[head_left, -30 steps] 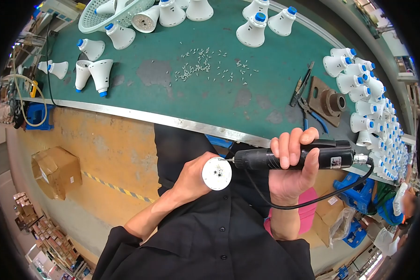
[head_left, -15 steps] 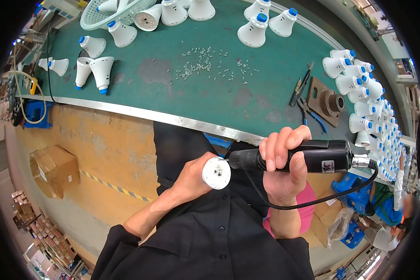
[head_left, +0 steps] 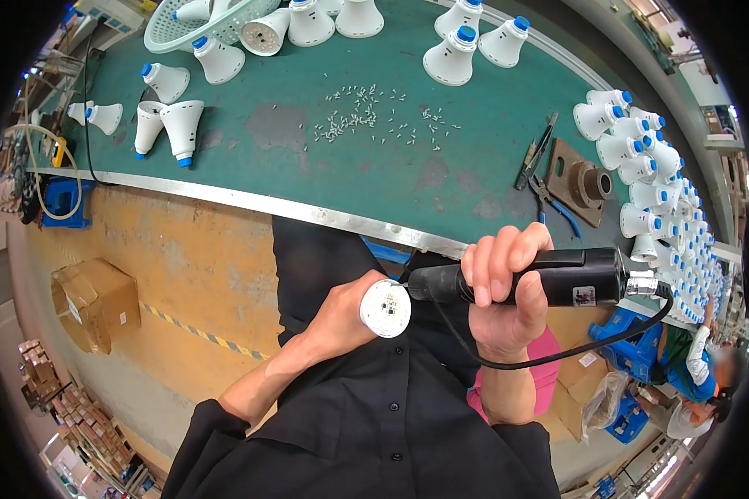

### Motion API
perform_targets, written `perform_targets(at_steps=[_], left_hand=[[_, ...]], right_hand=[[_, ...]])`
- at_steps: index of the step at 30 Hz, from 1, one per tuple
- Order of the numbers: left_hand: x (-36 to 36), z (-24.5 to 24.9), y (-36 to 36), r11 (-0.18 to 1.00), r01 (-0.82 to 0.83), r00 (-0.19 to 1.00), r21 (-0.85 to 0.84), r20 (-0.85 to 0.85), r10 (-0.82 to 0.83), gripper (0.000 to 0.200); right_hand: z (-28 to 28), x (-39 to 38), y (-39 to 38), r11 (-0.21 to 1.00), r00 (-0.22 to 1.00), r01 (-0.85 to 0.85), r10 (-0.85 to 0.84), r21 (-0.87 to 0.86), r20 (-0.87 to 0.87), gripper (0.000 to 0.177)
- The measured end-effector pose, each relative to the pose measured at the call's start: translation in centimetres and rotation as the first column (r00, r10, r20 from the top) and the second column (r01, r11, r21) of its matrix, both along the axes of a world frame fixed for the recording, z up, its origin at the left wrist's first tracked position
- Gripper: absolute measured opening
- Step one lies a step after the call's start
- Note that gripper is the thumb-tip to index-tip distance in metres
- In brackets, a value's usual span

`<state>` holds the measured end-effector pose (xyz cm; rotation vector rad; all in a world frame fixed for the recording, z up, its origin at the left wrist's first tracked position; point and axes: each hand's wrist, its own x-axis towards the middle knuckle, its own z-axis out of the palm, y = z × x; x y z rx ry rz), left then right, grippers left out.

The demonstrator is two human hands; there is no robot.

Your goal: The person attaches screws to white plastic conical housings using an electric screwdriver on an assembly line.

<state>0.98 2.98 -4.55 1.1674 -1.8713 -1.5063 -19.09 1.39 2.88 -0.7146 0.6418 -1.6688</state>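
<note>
My left hand [head_left: 345, 318] is wrapped round a white lamp housing [head_left: 385, 308], whose round face with a small circuit pattern is turned up toward me. In my right hand [head_left: 509, 287] is a black electric screwdriver [head_left: 570, 279] with a cord looping below it. The screwdriver lies nearly level, its nose pointing left at the upper right rim of the housing. Whether the bit touches the rim cannot be made out. Both hands are just off the near edge of the green table [head_left: 266, 187].
Small screws [head_left: 358, 116] lie scattered on the table. Pliers [head_left: 558, 208] and a rusty metal bracket [head_left: 582, 183] lie at the right. White housings with blue caps [head_left: 449, 56] stand along the back and right, beside a pale basket [head_left: 171, 37]. A co-worker [head_left: 695, 366] is at far right.
My hands, the housing and the screwdriver hold almost the same place. At the far right, the co-worker has shifted and shows more.
</note>
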Motion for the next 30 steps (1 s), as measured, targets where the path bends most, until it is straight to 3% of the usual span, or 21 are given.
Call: perform_targets(at_steps=[4, 7, 13, 17, 21, 23, 25, 30], left_hand=[[-0.1, 0.2, -0.1, 1.0, -0.009, 1.0, 0.014, 0.015, 0.009, 0.035], [0.0, 0.2, -0.3, 1.0, -0.005, 1.0, 0.014, 0.011, 0.005, 0.036], [0.1, 1.1, -0.5, 0.994, 0.031, 0.999, 0.1, 0.033, -0.034, 0.034], [0.8, 2.5, -2.0, 0.981, 0.171, 0.983, 0.095, 0.054, -0.177, 0.036], [2.0, 4.4, -4.9, 0.979, 0.032, 0.999, -0.199, -0.009, -0.035, 0.043], [2.1, 4.4, -7.2, 0.868, -0.007, 0.998, -0.497, 0.056, 0.04, 0.058], [1.8, 4.4, -9.6, 0.678, 0.024, 0.973, -0.735, 0.173, 0.152, 0.071], [-0.1, 4.2, -11.8, 0.671, 0.172, 0.942, -0.721, 0.319, 0.101, 0.086]], right_hand=[[0.2, -0.1, -0.1, 1.0, 1.0, -0.002, 0.002, 0.004, 0.019, 0.027], [0.1, -0.2, -0.2, 1.0, 0.998, -0.001, 0.0, -0.017, -0.066, 0.028], [0.7, -0.5, -0.2, 0.992, 0.991, -0.121, 0.119, -0.036, -0.055, 0.034], [1.2, -2.3, -0.7, 0.976, 0.98, -0.194, 0.197, -0.105, 0.021, 0.036], [1.7, -3.7, -2.2, 0.973, 0.978, -0.012, 0.059, -0.23, 0.199, 0.029], [1.2, -4.2, -3.3, 0.969, 0.968, 0.153, -0.108, -0.195, 0.225, 0.025], [0.7, -4.3, -4.4, 0.929, 0.935, 0.338, -0.314, -0.148, 0.167, 0.022], [-0.7, -4.8, -7.0, 0.856, 0.855, 0.514, -0.506, -0.055, 0.115, 0.02]])
